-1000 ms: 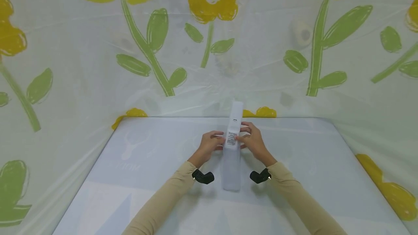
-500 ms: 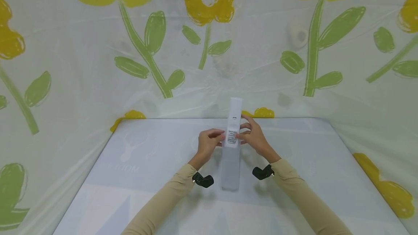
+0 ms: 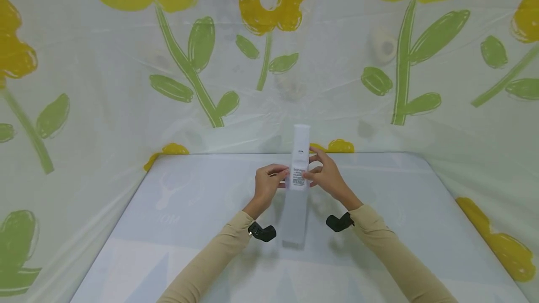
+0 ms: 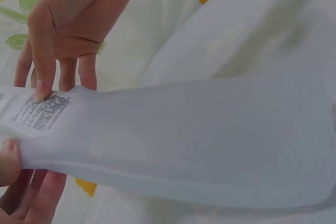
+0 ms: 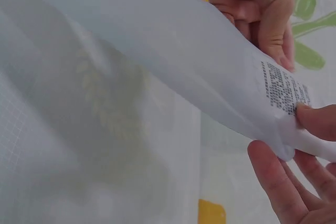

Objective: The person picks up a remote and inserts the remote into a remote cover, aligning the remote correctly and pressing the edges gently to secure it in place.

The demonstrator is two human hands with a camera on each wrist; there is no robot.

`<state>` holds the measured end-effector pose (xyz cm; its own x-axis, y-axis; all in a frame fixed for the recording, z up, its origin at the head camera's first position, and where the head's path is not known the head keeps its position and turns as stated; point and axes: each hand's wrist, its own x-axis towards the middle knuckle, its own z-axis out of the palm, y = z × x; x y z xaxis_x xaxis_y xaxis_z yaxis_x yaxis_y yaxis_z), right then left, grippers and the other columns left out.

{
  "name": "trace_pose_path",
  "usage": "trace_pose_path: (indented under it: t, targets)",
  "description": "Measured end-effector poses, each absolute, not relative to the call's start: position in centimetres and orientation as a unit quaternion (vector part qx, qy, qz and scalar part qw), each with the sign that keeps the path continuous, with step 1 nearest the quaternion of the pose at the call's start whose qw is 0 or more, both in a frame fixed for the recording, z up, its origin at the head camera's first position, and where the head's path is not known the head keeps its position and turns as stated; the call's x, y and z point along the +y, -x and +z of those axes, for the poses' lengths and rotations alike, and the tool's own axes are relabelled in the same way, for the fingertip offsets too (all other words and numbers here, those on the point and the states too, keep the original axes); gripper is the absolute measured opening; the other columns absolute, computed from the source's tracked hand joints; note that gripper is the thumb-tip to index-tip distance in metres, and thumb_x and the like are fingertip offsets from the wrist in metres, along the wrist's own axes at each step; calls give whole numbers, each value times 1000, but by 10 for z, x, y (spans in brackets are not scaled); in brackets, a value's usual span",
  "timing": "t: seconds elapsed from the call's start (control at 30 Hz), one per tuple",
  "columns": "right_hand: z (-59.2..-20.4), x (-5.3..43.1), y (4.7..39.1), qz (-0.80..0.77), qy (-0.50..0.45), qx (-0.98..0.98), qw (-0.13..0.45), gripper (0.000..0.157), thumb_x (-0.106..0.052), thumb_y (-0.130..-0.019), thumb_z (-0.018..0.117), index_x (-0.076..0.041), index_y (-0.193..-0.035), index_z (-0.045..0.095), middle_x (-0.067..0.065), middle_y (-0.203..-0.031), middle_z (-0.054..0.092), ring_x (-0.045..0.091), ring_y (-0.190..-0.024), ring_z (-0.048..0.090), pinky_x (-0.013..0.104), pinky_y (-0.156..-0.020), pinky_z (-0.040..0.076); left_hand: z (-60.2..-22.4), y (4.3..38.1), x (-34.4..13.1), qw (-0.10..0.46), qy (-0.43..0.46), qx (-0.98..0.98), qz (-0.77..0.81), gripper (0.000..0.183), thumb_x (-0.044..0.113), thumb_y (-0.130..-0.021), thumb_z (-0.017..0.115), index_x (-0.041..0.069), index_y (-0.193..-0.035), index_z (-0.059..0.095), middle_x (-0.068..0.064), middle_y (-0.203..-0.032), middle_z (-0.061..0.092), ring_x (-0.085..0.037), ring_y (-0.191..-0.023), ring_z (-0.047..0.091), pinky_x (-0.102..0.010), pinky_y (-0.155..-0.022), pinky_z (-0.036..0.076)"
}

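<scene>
A long white object (image 3: 296, 209) with a smooth, slightly see-through wide part stands between both hands, its narrow end pointing away. A printed label (image 4: 42, 111) sits near its middle, and a small slot shows above the label in the head view. My left hand (image 3: 267, 183) pinches its left edge beside the label, the thumb in front and fingers behind. From the other side my right hand (image 3: 328, 179) grips it, thumb on the label (image 5: 283, 87) and fingers around the back edge. The object's exact kind cannot be told.
The pale table (image 3: 202, 228) has faint printed shapes. Behind it hangs a white cloth (image 3: 328, 92) with yellow flowers and green leaves. Each wrist carries a dark camera (image 3: 262, 232) below the hand.
The object's lower end has swung slightly left, and its upper end stands a little higher in the head view. The right hand's fingers have shifted up along the edge. Both hands keep their hold.
</scene>
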<state>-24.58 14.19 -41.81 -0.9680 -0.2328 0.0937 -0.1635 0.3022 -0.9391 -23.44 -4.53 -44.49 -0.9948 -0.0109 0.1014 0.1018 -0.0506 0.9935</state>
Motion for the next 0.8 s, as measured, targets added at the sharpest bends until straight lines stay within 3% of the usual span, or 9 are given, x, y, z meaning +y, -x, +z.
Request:
trace_pose_path:
  t: [0.3,0.47,0.67,0.8]
  targets:
    - [-417,139,245,-575,132,808,15,77,-5,-82,72,-17,-147,32,18,-121,53,32,-88,65,38,-67,58,-438,235,-47,40,69,-711,-699,31,6,-84,70,11,-115,67,-5,-118,59,-19,-79,66,-34,-60,58]
    - [-414,141,243,-578,156,801,5,78,-7,-82,73,-20,-147,32,18,-132,49,33,-88,65,39,-67,58,-431,236,-50,46,119,-711,-691,46,4,-84,70,14,-127,59,-7,-121,59,-20,-78,64,-36,-58,58]
    - [-409,144,242,-570,201,796,-11,78,-7,-82,73,-24,-147,34,16,-130,51,33,-94,63,38,-71,58,-427,237,-54,46,151,-712,-684,53,3,-84,69,11,-134,53,-15,-124,55,-30,-84,62,-45,-59,57]
    - [-407,147,243,-557,221,801,-19,75,-7,-83,72,-25,-146,37,15,-126,54,34,-105,59,41,-79,56,-425,235,-56,36,154,-717,-679,53,3,-85,69,16,-134,54,-11,-123,56,-27,-85,63,-39,-60,58]
